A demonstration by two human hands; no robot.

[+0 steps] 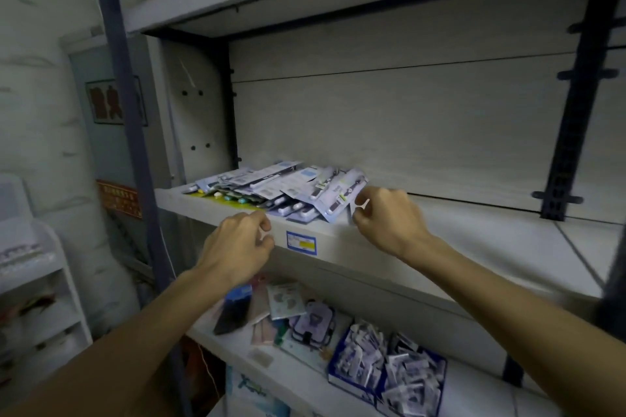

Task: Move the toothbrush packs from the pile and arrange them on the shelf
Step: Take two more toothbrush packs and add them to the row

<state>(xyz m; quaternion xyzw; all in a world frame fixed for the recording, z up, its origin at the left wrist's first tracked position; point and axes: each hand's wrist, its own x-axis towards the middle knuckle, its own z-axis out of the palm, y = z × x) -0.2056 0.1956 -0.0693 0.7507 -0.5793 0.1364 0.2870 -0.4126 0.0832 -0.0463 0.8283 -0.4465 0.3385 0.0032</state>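
A loose pile of toothbrush packs [284, 193] lies on the left part of the middle shelf [474, 247], overlapping and pointing different ways. My right hand [382, 217] is at the pile's right edge, thumb and curled fingers closing on the edge of the rightmost pack [338, 196]. A small white piece shows between those fingers. My left hand [237, 240] hovers in front of the shelf's front lip, below the pile. Its fingers are curled and a small white bit shows at the fingertips. It touches no pack.
A blue price label [300, 242] sits on the shelf lip between my hands. The lower shelf holds flat packets [284, 301] and blue bins of small sachets [386, 366]. A grey upright post [135, 145] stands at the left, a black bracket rail [572, 112] at the right.
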